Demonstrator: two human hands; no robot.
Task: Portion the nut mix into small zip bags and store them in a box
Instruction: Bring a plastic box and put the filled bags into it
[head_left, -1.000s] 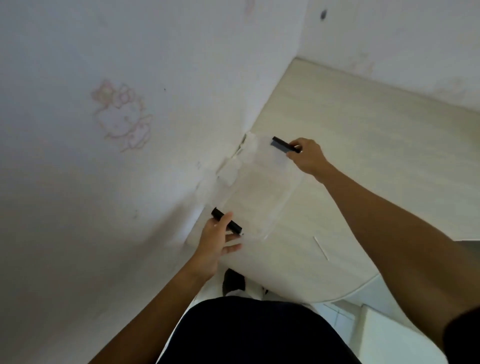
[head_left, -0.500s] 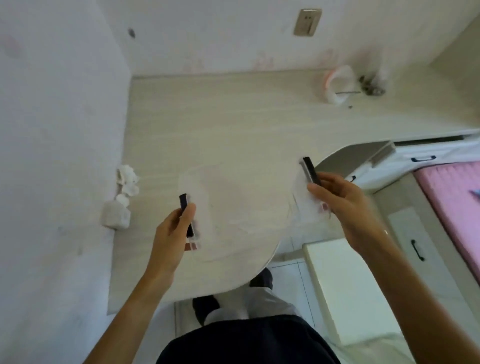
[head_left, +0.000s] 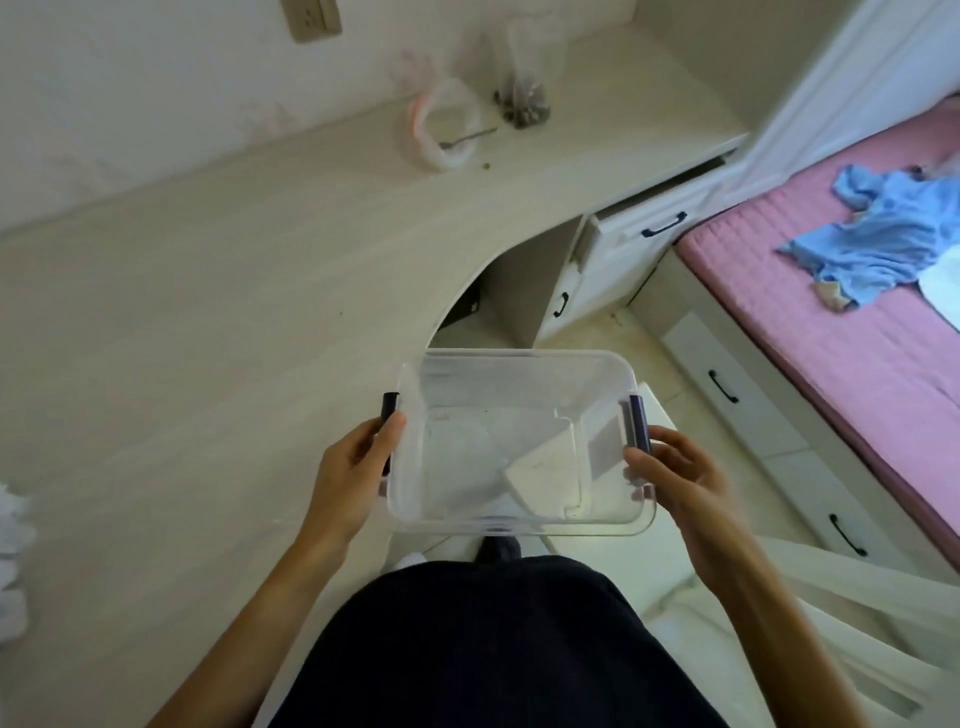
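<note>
The pale wooden bench (head_left: 218, 291) carries a bag of nuts (head_left: 524, 98), a plastic bag (head_left: 441, 130) and spoon (head_left: 467, 137) at upper centre.

Box (head_left: 519, 441) held off the tabletop's (head_left: 208, 312) near curved edge, left hand (head_left: 353, 467) and right hand (head_left: 675, 478) at its ends. Nut bag (head_left: 524, 104) and roll (head_left: 441, 130) side by side near far edge. Bed (head_left: 831, 322) right.

We see a clear box (head_left: 519, 441) with dark clips, a pale wood-grain tabletop (head_left: 208, 312), a pink bed (head_left: 831, 291) and blue cloth (head_left: 878, 234) at right.

One clear box (head_left: 519, 441), two dark latches, two hands, one spoon (head_left: 467, 137), one nut bag (head_left: 524, 98), one blue cloth (head_left: 878, 234).
</note>
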